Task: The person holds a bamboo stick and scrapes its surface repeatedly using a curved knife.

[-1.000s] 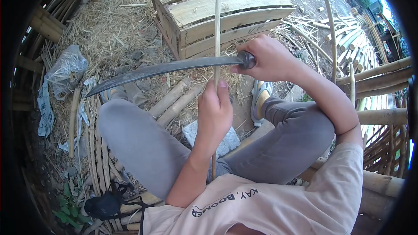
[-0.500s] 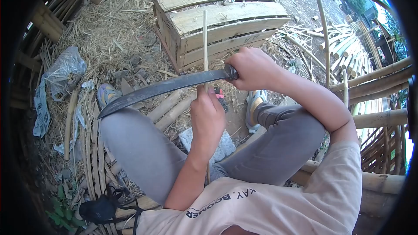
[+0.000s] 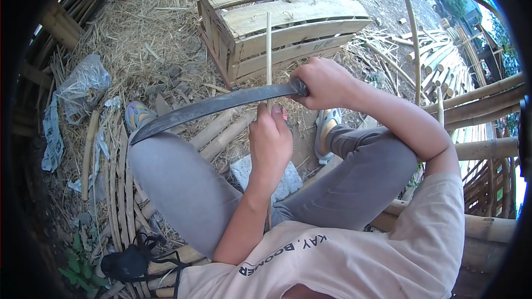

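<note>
A machete (image 3: 216, 103) with a dark, curved blade spans from my right hand to my left knee, its tip by the knee. My right hand (image 3: 324, 84) is closed round its handle. Below the blade, my left hand (image 3: 270, 141) grips a thin bamboo strip (image 3: 269, 50) that stands upright and runs down toward my lap. The blade crosses the strip just above my left thumb; whether its edge touches the strip I cannot tell.
A slatted wooden crate (image 3: 293, 16) stands in front of me amid straw (image 3: 138, 33). A pale stone block (image 3: 285, 182) lies between my legs. Plastic bags (image 3: 83, 86) and a black pouch (image 3: 124, 266) are at left. Bamboo poles (image 3: 443, 66) are piled at right.
Both hands, the machete and the bamboo strip appear slightly further right in view, along with a small shift of the whole scene. Both grips are unchanged.
</note>
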`<action>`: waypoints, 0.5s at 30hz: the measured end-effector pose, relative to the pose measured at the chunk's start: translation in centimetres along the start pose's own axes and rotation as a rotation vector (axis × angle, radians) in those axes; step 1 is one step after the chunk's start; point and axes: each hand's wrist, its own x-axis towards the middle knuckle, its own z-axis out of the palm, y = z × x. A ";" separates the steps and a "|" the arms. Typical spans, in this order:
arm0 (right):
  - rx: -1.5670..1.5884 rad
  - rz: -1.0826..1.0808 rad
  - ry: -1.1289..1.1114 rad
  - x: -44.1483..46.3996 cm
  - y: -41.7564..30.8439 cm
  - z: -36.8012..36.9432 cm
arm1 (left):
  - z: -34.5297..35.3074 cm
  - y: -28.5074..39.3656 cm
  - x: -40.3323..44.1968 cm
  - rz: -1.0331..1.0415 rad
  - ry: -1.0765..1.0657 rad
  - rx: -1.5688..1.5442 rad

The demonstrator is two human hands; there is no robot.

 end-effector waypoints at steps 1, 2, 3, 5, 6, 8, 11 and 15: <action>-0.001 0.000 -0.003 0.0 0.0 0.0 | -0.1 0.3 0.0 0.003 0.000 -0.003; -0.002 0.004 -0.003 0.0 -0.1 0.0 | -0.2 0.4 0.0 0.007 0.002 -0.005; -0.005 0.006 -0.001 0.0 -0.2 -0.1 | -0.2 0.3 0.1 -0.010 -0.014 -0.016; -0.011 0.002 0.012 0.0 -0.2 0.0 | -0.3 0.3 0.3 -0.044 -0.040 -0.038; -0.014 -0.002 0.024 -0.1 0.0 0.1 | -0.2 0.5 0.2 -0.025 -0.020 -0.026; -0.018 0.008 0.011 0.0 0.0 0.2 | -0.2 1.0 0.0 0.009 0.024 -0.002; -0.028 0.057 -0.032 0.5 0.0 0.3 | 0.0 0.3 0.2 -0.030 0.000 0.063; -0.014 0.107 0.000 0.8 0.8 1.1 | 0.1 0.6 0.2 -0.090 -0.085 0.049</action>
